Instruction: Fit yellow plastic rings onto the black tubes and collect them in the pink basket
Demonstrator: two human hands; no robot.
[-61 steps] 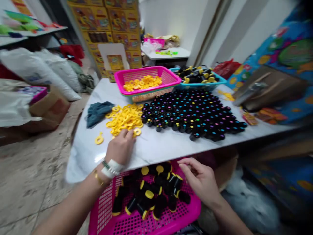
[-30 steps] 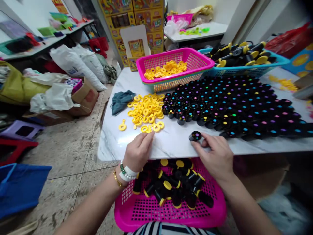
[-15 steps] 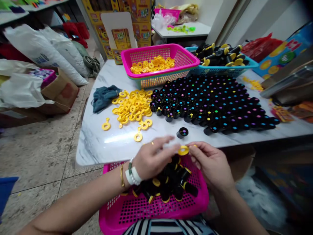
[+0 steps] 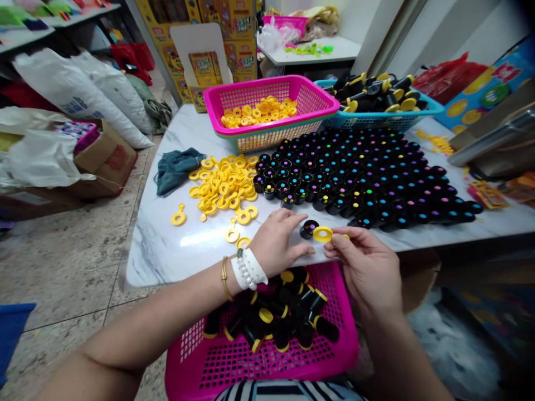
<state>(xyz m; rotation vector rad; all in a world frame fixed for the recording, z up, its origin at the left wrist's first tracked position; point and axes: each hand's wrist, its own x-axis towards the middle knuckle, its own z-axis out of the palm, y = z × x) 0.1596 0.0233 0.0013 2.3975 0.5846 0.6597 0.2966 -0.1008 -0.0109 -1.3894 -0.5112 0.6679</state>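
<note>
My left hand (image 4: 281, 240) is beside a lone black cup (image 4: 310, 229) near the table's front edge, its thumb and fingers apart with nothing between them. Pinched in my right hand (image 4: 368, 259) is a yellow ring (image 4: 323, 234), just to the right of that cup. A heap of yellow rings (image 4: 228, 184) lies to the left on the marble table. Behind and to the right stand rows of black cups (image 4: 359, 172) with coloured dots inside. Below my hands, a pink basket (image 4: 234, 370) holds black cups with yellow ends.
A pink basket (image 4: 271, 82) of yellow rings and a blue basket (image 4: 376, 120) of black and yellow pieces stand at the back. A dark cloth (image 4: 175, 168) lies at the left. Cartons and white sacks (image 4: 83, 103) are on the floor left.
Both hands have moved forward over the table edge, the left reaching the lone cup with its fingers spread. The yellow ring in my right hand is now close beside that cup.
</note>
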